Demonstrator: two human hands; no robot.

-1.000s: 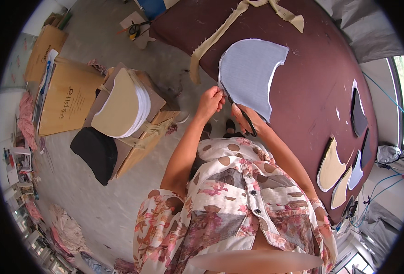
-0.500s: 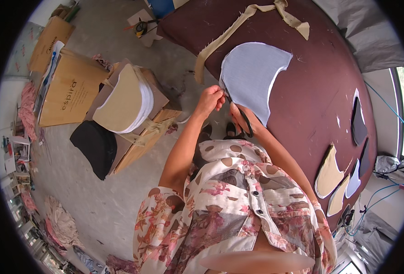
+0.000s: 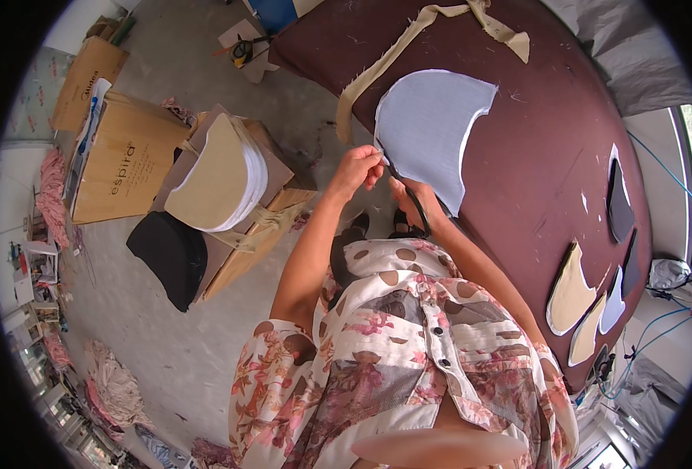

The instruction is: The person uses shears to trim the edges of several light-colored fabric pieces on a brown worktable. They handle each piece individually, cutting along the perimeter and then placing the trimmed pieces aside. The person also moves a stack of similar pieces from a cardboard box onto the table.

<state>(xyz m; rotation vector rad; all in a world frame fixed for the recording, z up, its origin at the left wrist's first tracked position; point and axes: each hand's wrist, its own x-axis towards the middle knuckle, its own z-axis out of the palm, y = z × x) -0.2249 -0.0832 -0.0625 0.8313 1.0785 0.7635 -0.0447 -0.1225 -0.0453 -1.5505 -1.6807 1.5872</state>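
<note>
Query: Where was the pale blue panel (image 3: pixel 428 129), and why two hands?

Reply: It lay flat on the dark red tabletop (image 3: pixel 529 187), apparently for support. The left grip (image 3: pixel 361 167) pinched its left edge, likely to steady it; the right grip (image 3: pixel 433 205) held black scissors (image 3: pixel 421 215) (blades mostly hidden) alongside.

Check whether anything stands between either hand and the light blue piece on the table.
Nothing visible blocks the left hand: its fingertips are at the left edge of the light blue piece. Ahead of the right hand are only the black scissors it holds, along that edge. The beige strip lies beyond, out of the way.
</note>
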